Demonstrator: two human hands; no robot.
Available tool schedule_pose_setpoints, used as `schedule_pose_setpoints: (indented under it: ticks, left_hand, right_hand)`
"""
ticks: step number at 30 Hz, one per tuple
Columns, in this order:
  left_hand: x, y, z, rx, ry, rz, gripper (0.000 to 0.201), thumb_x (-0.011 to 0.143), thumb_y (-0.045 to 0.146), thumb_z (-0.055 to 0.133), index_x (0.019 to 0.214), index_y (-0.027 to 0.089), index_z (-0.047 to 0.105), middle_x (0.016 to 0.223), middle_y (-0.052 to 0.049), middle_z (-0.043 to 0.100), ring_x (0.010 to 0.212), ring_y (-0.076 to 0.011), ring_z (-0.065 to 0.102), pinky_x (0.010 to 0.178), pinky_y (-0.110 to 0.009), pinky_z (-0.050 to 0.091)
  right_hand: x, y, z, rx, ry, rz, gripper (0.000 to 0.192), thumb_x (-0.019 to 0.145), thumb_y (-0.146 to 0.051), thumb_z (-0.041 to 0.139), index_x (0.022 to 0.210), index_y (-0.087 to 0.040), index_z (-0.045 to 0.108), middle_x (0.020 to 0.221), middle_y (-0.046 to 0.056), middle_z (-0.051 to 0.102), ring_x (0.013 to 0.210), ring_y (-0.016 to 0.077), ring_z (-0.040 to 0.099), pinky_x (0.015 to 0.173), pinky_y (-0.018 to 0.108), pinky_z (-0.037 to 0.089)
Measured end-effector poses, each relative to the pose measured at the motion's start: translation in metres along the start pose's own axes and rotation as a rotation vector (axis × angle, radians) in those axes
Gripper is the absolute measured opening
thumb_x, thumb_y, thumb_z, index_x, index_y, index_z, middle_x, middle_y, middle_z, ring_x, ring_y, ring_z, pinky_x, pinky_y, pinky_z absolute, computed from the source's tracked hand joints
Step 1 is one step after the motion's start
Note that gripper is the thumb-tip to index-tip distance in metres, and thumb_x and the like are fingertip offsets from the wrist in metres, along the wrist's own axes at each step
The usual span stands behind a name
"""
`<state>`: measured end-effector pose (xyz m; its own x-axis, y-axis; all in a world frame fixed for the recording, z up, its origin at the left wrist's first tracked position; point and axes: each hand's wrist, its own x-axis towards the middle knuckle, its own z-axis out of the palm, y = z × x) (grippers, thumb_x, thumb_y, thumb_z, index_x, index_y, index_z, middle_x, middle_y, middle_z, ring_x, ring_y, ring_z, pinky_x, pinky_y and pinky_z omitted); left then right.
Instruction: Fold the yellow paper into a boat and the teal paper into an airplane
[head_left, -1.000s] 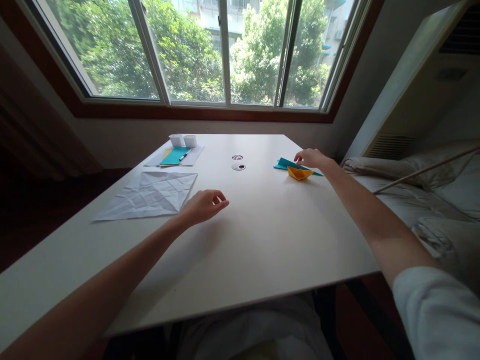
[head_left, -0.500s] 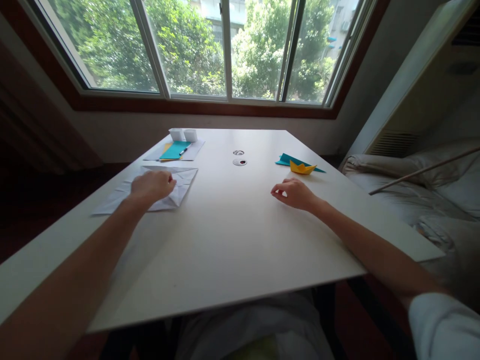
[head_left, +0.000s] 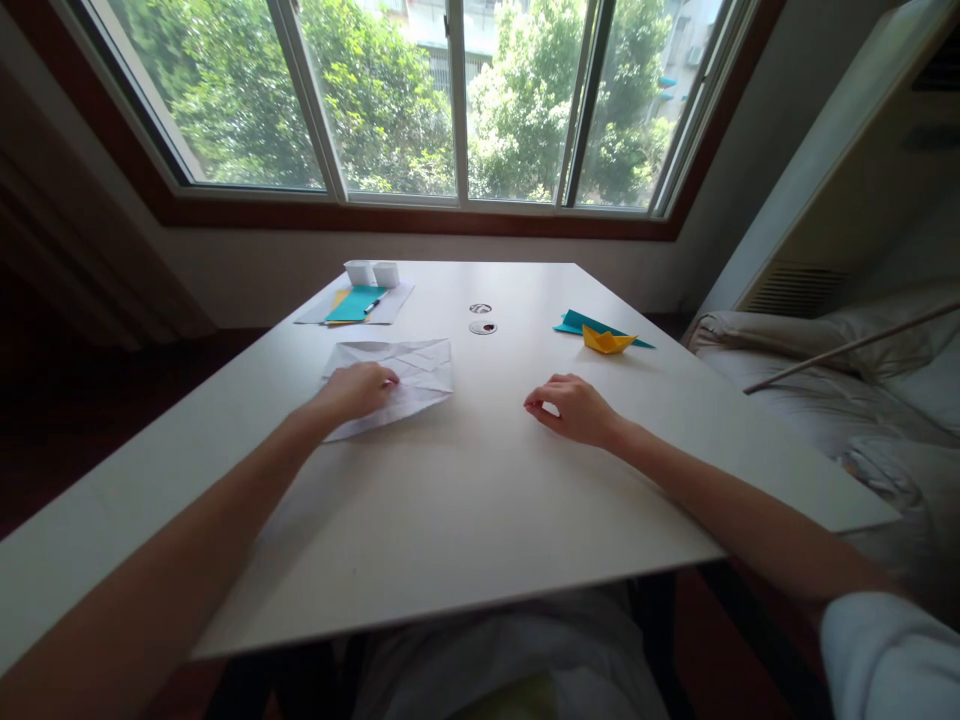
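My left hand [head_left: 351, 390] lies on a creased white sheet of paper [head_left: 412, 372] near the middle of the white table [head_left: 465, 500], with its fingers pressing the sheet's near left part. To the right, my right hand [head_left: 571, 407] rests on the bare table with its fingers curled and nothing in it. A small yellow paper boat [head_left: 607, 341] sits on a teal folded paper [head_left: 579, 322] at the far right, well beyond my right hand.
At the far left lie a white sheet with teal and yellow papers [head_left: 354, 303], a pen [head_left: 371, 305] and two small white boxes [head_left: 372, 272]. Two round cable holes [head_left: 482, 318] sit mid-table. A window runs behind; a bed [head_left: 825, 390] flanks the right edge.
My right hand left the paper boat and came back toward the middle. My left hand reached left to the white sheet and slid it right, toward the table's centre.
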<state>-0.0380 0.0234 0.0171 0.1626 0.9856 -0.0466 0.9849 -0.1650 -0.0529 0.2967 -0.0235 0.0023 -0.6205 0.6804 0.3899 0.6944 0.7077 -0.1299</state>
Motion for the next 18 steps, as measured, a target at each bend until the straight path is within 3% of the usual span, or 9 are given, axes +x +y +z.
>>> schedule_pose_setpoints:
  ticks: [3, 6, 8, 12, 15, 18]
  left_hand:
    - [-0.019, 0.051, 0.004, -0.083, 0.086, 0.361, 0.036, 0.081, 0.037, 0.039, 0.108, 0.025, 0.061, 0.102, -0.009, 0.06, 0.092, -0.0241, 0.057, 0.079, -0.032, 0.042]
    - [-0.044, 0.095, 0.008, -0.153, 0.114, 0.468, 0.039, 0.083, 0.041, 0.04, 0.115, 0.025, 0.055, 0.11, -0.01, 0.054, 0.098, -0.0245, 0.053, 0.084, -0.035, 0.041]
    - [-0.056, 0.113, 0.012, -0.189, 0.107, 0.52, 0.04, 0.086, 0.041, 0.037, 0.121, 0.027, 0.049, 0.12, -0.009, 0.049, 0.107, -0.0249, 0.048, 0.09, -0.038, 0.038]
    - [-0.061, 0.121, 0.02, -0.153, 0.104, 0.447, 0.047, 0.086, 0.049, 0.032, 0.127, 0.027, 0.042, 0.135, -0.01, 0.036, 0.121, -0.0294, 0.036, 0.095, -0.046, 0.032]
    - [-0.056, 0.12, 0.028, -0.124, 0.113, 0.353, 0.057, 0.085, 0.057, 0.026, 0.132, 0.026, 0.035, 0.14, -0.011, 0.031, 0.127, -0.0306, 0.028, 0.098, -0.05, 0.027]
    - [-0.051, 0.121, 0.034, -0.132, 0.073, 0.312, 0.066, 0.084, 0.062, 0.021, 0.137, 0.024, 0.026, 0.145, -0.011, 0.022, 0.132, -0.0306, 0.018, 0.102, -0.05, 0.02]
  right_hand:
    - [0.001, -0.005, -0.004, -0.001, 0.04, 0.012, 0.019, 0.085, -0.023, 0.046, 0.084, -0.018, 0.064, 0.081, 0.004, 0.067, 0.08, 0.0158, 0.057, 0.075, 0.027, 0.038]
    - [0.002, -0.009, -0.009, 0.001, 0.076, 0.036, 0.02, 0.086, -0.026, 0.045, 0.083, -0.018, 0.064, 0.081, 0.006, 0.067, 0.081, 0.0167, 0.057, 0.076, 0.029, 0.039]
    - [0.002, -0.011, -0.014, 0.01, 0.095, 0.047, 0.021, 0.086, -0.027, 0.046, 0.082, -0.017, 0.064, 0.081, 0.006, 0.067, 0.081, 0.0173, 0.057, 0.078, 0.03, 0.039]
    - [0.003, -0.012, -0.013, 0.069, 0.055, -0.006, 0.019, 0.085, -0.025, 0.047, 0.091, -0.017, 0.063, 0.09, 0.007, 0.066, 0.088, 0.0179, 0.057, 0.082, 0.031, 0.042]
    - [0.003, -0.012, 0.0, 0.08, -0.065, -0.066, 0.026, 0.087, -0.024, 0.043, 0.106, -0.016, 0.06, 0.108, 0.009, 0.062, 0.101, 0.0188, 0.055, 0.089, 0.033, 0.041]
    - [0.003, -0.011, 0.017, 0.038, -0.205, -0.052, 0.037, 0.091, -0.027, 0.033, 0.122, -0.015, 0.05, 0.129, 0.011, 0.048, 0.119, 0.0216, 0.043, 0.099, 0.038, 0.033]
